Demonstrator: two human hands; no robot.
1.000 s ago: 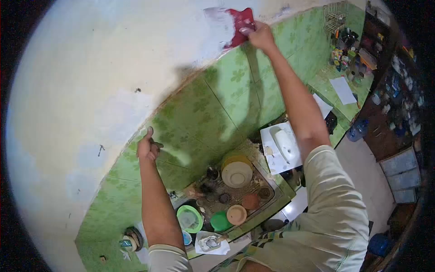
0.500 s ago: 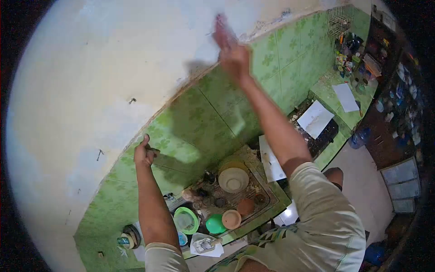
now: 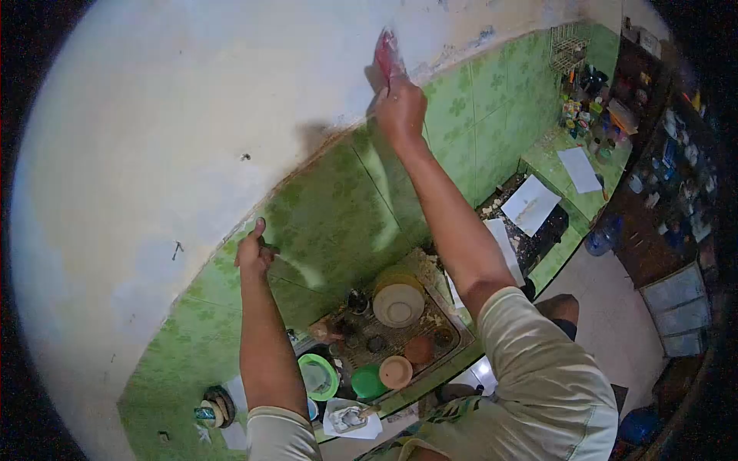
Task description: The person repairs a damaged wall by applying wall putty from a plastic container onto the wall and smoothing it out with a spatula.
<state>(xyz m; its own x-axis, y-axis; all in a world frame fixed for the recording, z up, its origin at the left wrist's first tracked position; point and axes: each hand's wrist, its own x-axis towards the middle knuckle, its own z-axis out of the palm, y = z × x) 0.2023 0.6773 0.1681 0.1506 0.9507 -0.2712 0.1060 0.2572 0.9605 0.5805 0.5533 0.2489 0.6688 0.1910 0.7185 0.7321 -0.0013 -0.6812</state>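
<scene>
High on the pale wall [image 3: 154, 92], my right hand [image 3: 401, 114] is closed around a flat red hand tool [image 3: 390, 54] with whitish smears near its tip. The tool lies close against the painted surface, just above the upper edge of the green tiles [image 3: 330, 223]; its exact kind is hard to make out. My left hand [image 3: 255, 247] is at the tile edge, lower and to the left, thumb raised, fingers partly bent and nothing visible in it. Below it, a container of whitish paste [image 3: 348, 419] with a stick-like handle sits on white paper.
Plates [image 3: 398, 305], a green bowl [image 3: 369, 381] and a light green basin [image 3: 317, 376] stand around the sink. White sheets [image 3: 530, 204] cover part of the dark stove area. Bottles and jars crowd the far counter [image 3: 550, 154]. Nails [image 3: 177, 250] stick out of the wall.
My right hand has shifted slightly with the red tool, which now appears sharper and more upright. The left hand stays near the tile edge, a little to the right and higher in view.
</scene>
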